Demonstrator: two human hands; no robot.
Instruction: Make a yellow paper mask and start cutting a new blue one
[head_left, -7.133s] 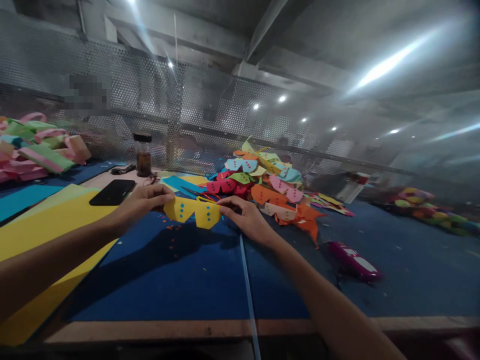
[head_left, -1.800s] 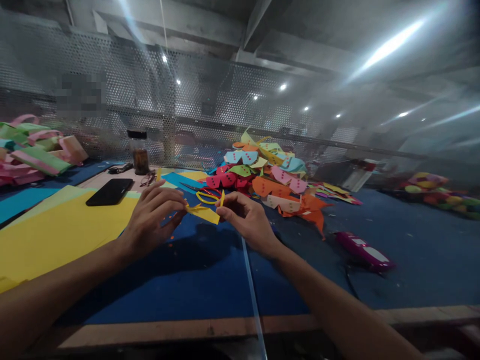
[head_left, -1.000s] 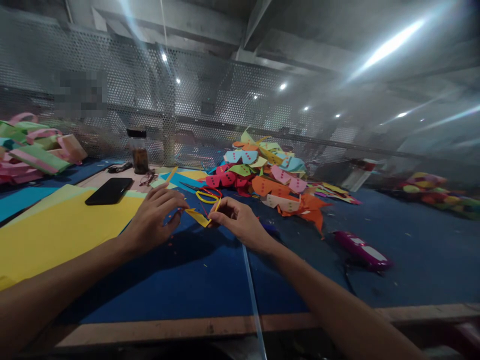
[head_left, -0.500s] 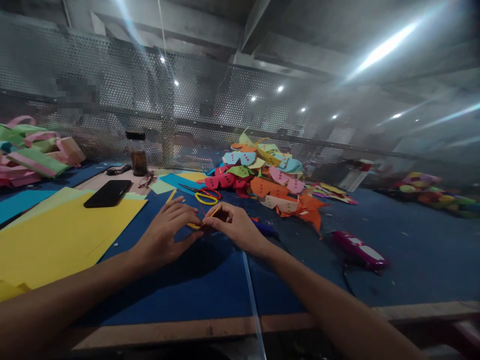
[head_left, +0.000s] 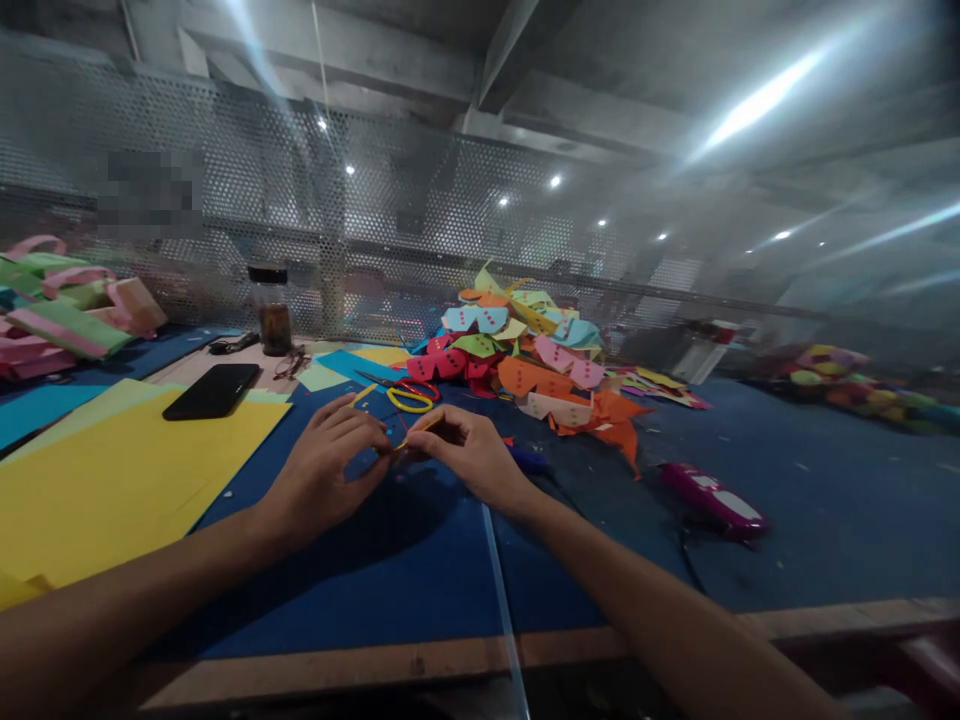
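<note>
A small folded yellow paper piece [head_left: 429, 424] sits between your hands, above the smooth blue mat [head_left: 375, 600].
Your right hand [head_left: 476, 458] pinches it; your left hand [head_left: 330, 465] meets it at the fingertips, whether gripping cannot be told. Red and yellow scissor handles [head_left: 409, 401] lie just beyond. Flat yellow paper sheets [head_left: 142, 460] border your left; mat stretches right past the glossy magenta device [head_left: 709, 498] and toward you to the tan front edge [head_left: 360, 672].

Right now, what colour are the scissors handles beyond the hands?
The scissors handles show yellow and red, seen best in the head view.
</note>
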